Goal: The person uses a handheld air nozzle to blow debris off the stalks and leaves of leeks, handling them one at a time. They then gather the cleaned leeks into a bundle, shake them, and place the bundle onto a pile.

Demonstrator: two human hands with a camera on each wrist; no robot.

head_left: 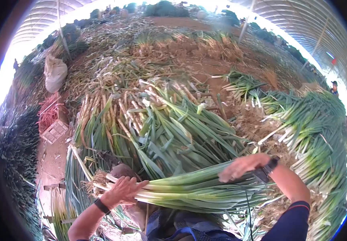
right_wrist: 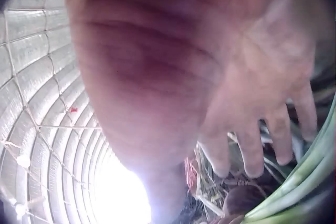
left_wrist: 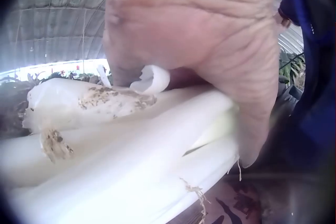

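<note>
A bundle of leeks (head_left: pixel 197 195) lies across the front of the person's lap, roots to the left and green leaves to the right. The left hand (head_left: pixel 122 190) grips it round the white stalks near the roots. In the left wrist view, thumb and fingers wrap over the white stalks (left_wrist: pixel 131 150), which carry bits of soil and a curl of peeled skin (left_wrist: pixel 152 79). Over the leafy part hovers the right hand (head_left: pixel 243 166), slightly blurred, holding nothing. Its fingers (right_wrist: pixel 251 153) are straight and spread in the right wrist view, with green leaves (right_wrist: pixel 294 187) beside them.
A large heap of leeks (head_left: pixel 173 136) lies just ahead. More leeks (head_left: pixel 314 128) are piled along the right. At the left stand a plastic crate (head_left: pixel 55 132), red strands (head_left: pixel 51 110) and a white sack (head_left: pixel 55 74). Loose trimmings (head_left: pixel 121 68) cover the ground beyond.
</note>
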